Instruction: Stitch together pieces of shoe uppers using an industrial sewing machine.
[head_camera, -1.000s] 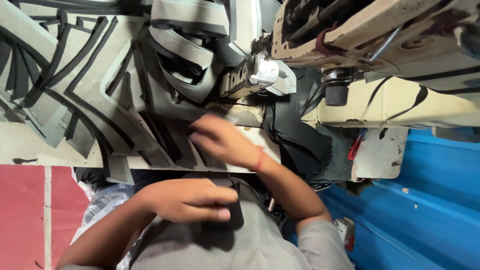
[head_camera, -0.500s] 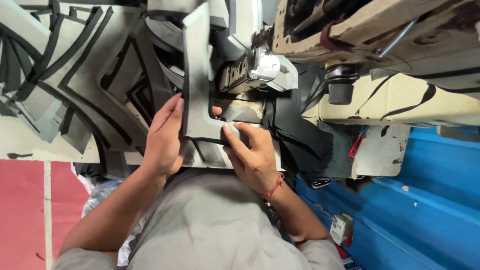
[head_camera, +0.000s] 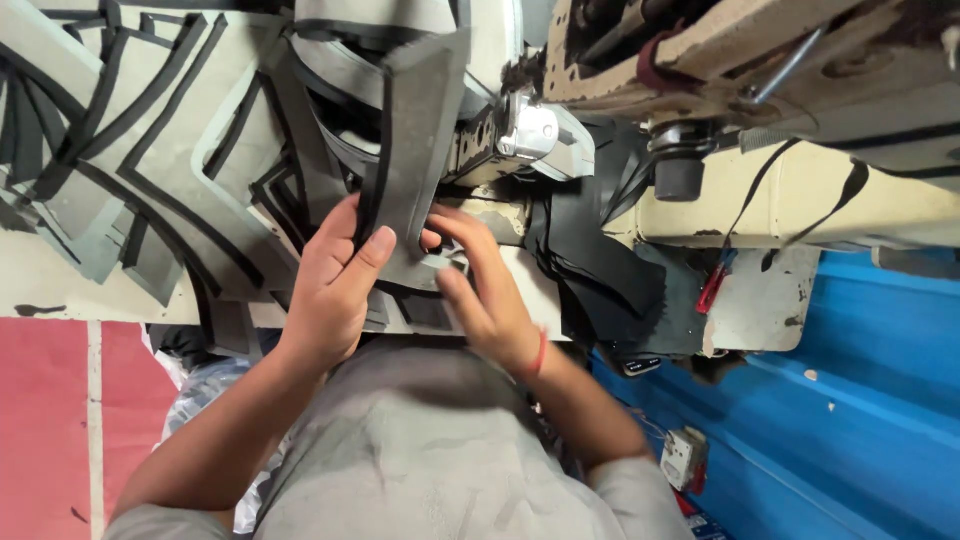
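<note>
The left hand (head_camera: 335, 285) is pinching a long grey strip (head_camera: 410, 150) at its lower end, thumb on its face; the right hand (head_camera: 480, 290) is pressing loosely curled fingers on the same end. The strip is rising over the desk (head_camera: 60, 290) toward the sewing machine (head_camera: 530, 135). It looks light, flexible and foam-like, probably flopping unless gripped by its edges near the base.

Lighting was pretty flat and soft, daylight-ish, no harsh glare anywhere. Deep shadow sat under the sewing machine (head_camera: 560, 140) (details got lost there). Fingers looked slightly motion-blurred, and the wide lens bent things near the edges.
</note>
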